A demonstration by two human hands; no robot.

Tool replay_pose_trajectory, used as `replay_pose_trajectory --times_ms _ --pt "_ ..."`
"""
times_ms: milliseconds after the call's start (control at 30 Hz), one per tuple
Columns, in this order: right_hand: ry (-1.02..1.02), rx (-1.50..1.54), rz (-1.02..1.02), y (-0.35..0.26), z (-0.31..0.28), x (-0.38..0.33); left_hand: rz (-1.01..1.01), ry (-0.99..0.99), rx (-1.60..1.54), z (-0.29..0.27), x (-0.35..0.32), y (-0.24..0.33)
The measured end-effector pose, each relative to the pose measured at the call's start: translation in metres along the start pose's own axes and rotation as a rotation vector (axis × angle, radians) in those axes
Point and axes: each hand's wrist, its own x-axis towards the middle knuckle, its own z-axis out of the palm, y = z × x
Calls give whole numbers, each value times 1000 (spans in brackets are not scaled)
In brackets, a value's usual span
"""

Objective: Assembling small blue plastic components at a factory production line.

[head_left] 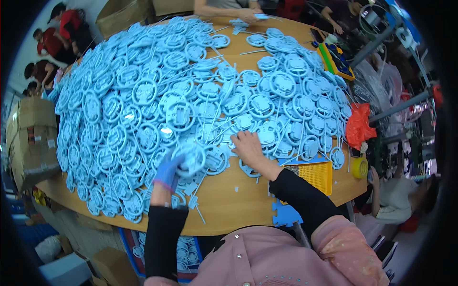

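Observation:
My left hand (168,169), in a blue glove, is closed on the edge of a light-blue plastic wheel-shaped part (193,161), held just over the near side of the heap. To its right, my bare right hand (249,148) rests with fingers slightly spread on more light-blue pieces near the front middle; its fingertips touch them and nothing shows lifted in it. A large heap of the same wheel-shaped parts (143,90), many with thin rods, spreads around both hands over the wooden table (234,209).
A yellow tray (320,177) lies right of my right forearm, above a blue foam mat (286,214). A red plastic bag (359,126) and yellow tape roll (360,168) sit at the right edge. A person's hands (248,15) handle parts at the far side. Cardboard boxes (33,143) stand left.

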Motion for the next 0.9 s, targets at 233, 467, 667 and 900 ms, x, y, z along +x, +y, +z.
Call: replay_pose_trajectory --times_ms 233,467,667,900 --pt "42 188 -102 -9 27 -20 125 -120 -211 5 -93 -42" --pt "14 1655 741 -19 -38 -33 290 -42 -192 101 -41 -31" --pt "13 1923 777 -47 -72 -26 372 12 -34 138 -24 -34" --pt "44 1563 611 -31 -86 -34 530 -25 257 154 -40 -37"
